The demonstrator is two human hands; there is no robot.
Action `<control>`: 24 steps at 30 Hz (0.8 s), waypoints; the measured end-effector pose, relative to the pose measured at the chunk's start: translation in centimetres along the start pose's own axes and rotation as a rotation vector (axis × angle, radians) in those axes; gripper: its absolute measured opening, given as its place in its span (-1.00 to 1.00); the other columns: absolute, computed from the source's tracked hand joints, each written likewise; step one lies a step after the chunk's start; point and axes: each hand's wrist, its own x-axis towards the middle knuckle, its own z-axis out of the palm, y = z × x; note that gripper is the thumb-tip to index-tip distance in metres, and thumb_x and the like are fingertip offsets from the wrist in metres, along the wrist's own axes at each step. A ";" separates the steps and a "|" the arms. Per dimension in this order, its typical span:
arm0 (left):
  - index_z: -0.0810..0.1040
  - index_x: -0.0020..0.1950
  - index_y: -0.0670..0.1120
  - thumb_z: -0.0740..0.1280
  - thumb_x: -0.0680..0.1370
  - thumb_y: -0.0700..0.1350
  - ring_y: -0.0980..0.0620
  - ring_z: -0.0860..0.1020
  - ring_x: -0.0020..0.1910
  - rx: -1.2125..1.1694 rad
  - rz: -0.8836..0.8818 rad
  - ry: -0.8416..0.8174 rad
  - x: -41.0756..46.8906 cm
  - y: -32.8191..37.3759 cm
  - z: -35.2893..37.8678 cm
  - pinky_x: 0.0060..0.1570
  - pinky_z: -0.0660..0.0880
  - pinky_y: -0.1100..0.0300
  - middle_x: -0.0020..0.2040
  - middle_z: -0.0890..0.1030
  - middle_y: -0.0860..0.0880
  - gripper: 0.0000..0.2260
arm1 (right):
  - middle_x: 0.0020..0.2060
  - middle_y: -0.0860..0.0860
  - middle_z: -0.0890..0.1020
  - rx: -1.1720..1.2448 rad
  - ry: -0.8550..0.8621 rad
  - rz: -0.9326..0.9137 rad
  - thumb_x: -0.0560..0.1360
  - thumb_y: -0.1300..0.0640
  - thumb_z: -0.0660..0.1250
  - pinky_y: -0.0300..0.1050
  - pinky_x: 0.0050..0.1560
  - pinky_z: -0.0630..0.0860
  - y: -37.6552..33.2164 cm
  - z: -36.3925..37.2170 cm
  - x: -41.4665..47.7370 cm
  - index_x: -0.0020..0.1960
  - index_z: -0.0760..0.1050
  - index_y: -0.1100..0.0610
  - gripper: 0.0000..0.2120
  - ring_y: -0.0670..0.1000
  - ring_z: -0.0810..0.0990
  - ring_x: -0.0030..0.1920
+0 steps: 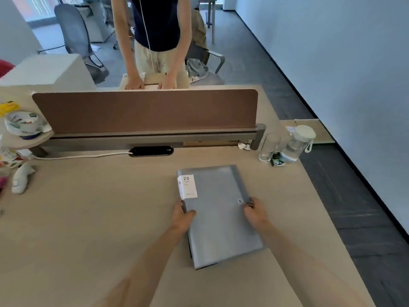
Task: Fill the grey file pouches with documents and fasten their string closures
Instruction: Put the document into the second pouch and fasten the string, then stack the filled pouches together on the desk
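Wide bare worktop [93,218] left of the left hand [182,218], nothing in the way until a white handheld gadget [21,178] and snack clutter far left at the edge. Beyond both hands a brown divider panel [143,111] runs across, with a black power strip [151,151] at its base. Right of the right hand [254,212] only a narrow strip of worktop before its right edge drops to dark floor; beyond that hand, near the far right corner, a drinking glass [267,148] and a clear water bottle [297,144] stand just beside each other.

Both forearms reach forward from the bottom. Left hand curled on the pouch's left edge, thumb on top, fingers wrapped under. Right hand pinched together at the pouch's right edge, fingertips closed on something small and dark, probably the string end, beside the round closure button [240,201]; blurred, can't tell exactly.

Grey pouch [219,222] lies flat between the hands, tilted slightly, flap edge on the right, white label [187,186] reading "20" at its far left corner, just beyond the left hand. Darker edge shows under its near left side, possibly another pouch.
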 end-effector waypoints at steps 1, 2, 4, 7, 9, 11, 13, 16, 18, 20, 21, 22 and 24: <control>0.41 0.29 -0.19 0.28 0.47 -0.37 -0.09 0.56 0.03 0.018 -0.015 0.014 0.0 -0.1 0.5 -0.08 0.51 0.15 0.19 0.55 -0.18 -0.61 | -0.09 0.12 0.61 0.000 -0.036 0.006 0.53 0.17 0.33 -0.37 -0.29 0.42 0.5 -0.3 0.6 0.17 0.50 0.26 -0.75 0.09 0.55 -0.09; 0.43 0.28 -0.16 0.29 0.47 -0.35 -0.07 0.56 -0.01 0.034 -0.032 0.028 0.0 -0.1 1.0 -0.14 0.50 0.20 0.17 0.55 -0.18 -0.62 | -0.09 0.12 0.63 -0.015 -0.070 0.010 0.51 0.13 0.35 -0.30 -0.22 0.47 1.1 -0.6 1.3 0.14 0.52 0.24 -0.74 0.09 0.58 -0.10; 0.43 0.26 -0.12 0.29 0.49 -0.34 -0.03 0.52 -0.03 0.036 -0.078 0.054 -0.1 0.3 1.6 -0.16 0.46 0.25 0.14 0.51 -0.12 -0.64 | -0.07 0.13 0.68 -0.050 -0.121 0.035 0.48 0.04 0.38 -0.07 -0.02 0.54 2.3 -1.0 2.8 0.08 0.56 0.18 -0.74 0.13 0.63 -0.04; 0.27 0.45 -0.11 0.33 0.50 -0.29 0.00 0.44 0.10 0.062 -0.136 0.049 0.2 0.4 2.1 0.05 0.39 0.18 0.26 0.35 -0.06 -0.46 | -0.12 0.11 0.69 -0.108 -0.153 0.047 0.42 -0.05 0.41 0.07 0.06 0.55 4.4 -0.8 4.7 -0.05 0.57 0.15 -0.73 0.14 0.64 -0.04; 0.21 0.45 -0.11 0.44 0.38 -0.18 -0.06 0.47 0.18 0.056 -0.182 0.042 0.2 0.0 2.2 0.10 0.43 0.13 0.34 0.38 -0.11 -0.30 | -0.16 0.08 0.68 -0.100 -0.157 0.032 0.40 -0.04 0.42 0.05 -0.01 0.55 5.9 -0.3 5.6 -0.10 0.54 0.14 -0.75 0.14 0.64 -0.08; 0.28 0.34 -0.14 0.48 0.24 -0.13 -0.08 0.55 0.08 0.007 -0.240 0.036 0.4 -0.3 2.3 -0.04 0.49 0.14 0.26 0.49 -0.16 -0.28 | -0.18 0.06 0.67 -0.061 -0.160 0.024 0.37 -0.07 0.41 0.09 -0.01 0.55 6.4 0.0 5.8 -0.13 0.51 0.14 -0.73 0.12 0.64 -0.09; 0.40 0.12 -0.13 0.50 0.29 -0.18 -0.02 0.57 -0.10 -0.041 -0.267 0.039 0.0 0.1 2.2 -0.22 0.48 0.18 0.06 0.58 -0.11 -0.53 | -0.14 0.02 0.69 -0.013 -0.188 0.001 0.39 -0.07 0.39 0.09 0.03 0.56 5.7 0.0 5.3 -0.07 0.54 0.12 -0.73 0.07 0.65 -0.07; 0.52 -0.07 -0.01 0.47 0.23 -0.05 0.04 0.60 -0.17 -0.053 -0.321 -0.077 -0.5 0.3 2.2 -0.24 0.48 0.19 -0.12 0.64 0.00 -0.69 | -0.06 -0.01 0.69 0.016 -0.195 -0.029 0.43 0.01 0.37 0.05 0.08 0.56 4.3 -0.3 4.1 0.04 0.58 0.08 -0.77 0.01 0.64 -0.02; 0.56 0.00 -0.02 0.47 0.18 0.01 0.01 0.62 -0.14 -0.056 -0.322 -0.087 -0.8 0.3 2.3 -0.19 0.49 0.16 -0.10 0.67 -0.01 -0.59 | -0.04 0.01 0.69 0.044 -0.210 -0.007 0.44 0.05 0.38 0.06 0.09 0.56 4.2 -0.7 3.9 0.05 0.58 0.08 -0.78 0.03 0.64 -0.01; 0.54 0.11 -0.07 0.52 0.14 0.02 -0.05 0.65 -0.08 -0.107 -0.329 -0.061 -0.7 0.0 2.4 -0.08 0.55 0.09 -0.04 0.70 -0.06 -0.43 | -0.02 0.01 0.67 0.089 -0.259 0.062 0.44 0.04 0.39 0.03 0.09 0.56 3.9 -1.0 4.1 0.07 0.57 0.09 -0.76 0.04 0.63 0.00; 0.52 0.16 -0.09 0.53 0.12 0.00 -0.08 0.67 -0.06 -0.154 -0.335 -0.045 -0.7 0.0 2.4 -0.08 0.58 0.07 -0.02 0.70 -0.09 -0.38 | -0.02 0.00 0.67 0.109 -0.285 0.089 0.43 0.03 0.40 -0.01 0.07 0.56 3.7 -1.1 4.1 0.08 0.57 0.10 -0.74 0.04 0.63 0.01; 0.49 0.17 -0.12 0.52 0.12 -0.04 -0.11 0.67 -0.05 -0.193 -0.330 -0.028 -0.8 0.4 2.4 -0.12 0.59 0.07 0.00 0.70 -0.13 -0.35 | -0.02 0.01 0.68 0.136 -0.310 0.100 0.44 0.04 0.40 -0.05 0.03 0.55 3.7 -1.3 4.2 0.07 0.59 0.12 -0.76 0.06 0.64 0.03; 0.44 0.19 -0.16 0.50 0.11 -0.12 -0.17 0.66 -0.07 -0.215 -0.278 -0.003 -0.9 1.4 2.4 -0.19 0.59 0.06 0.02 0.67 -0.20 -0.34 | -0.07 0.06 0.69 0.200 -0.315 0.102 0.50 0.08 0.35 -0.14 -0.10 0.50 3.7 -1.5 4.1 -0.01 0.61 0.17 -0.82 0.13 0.65 0.04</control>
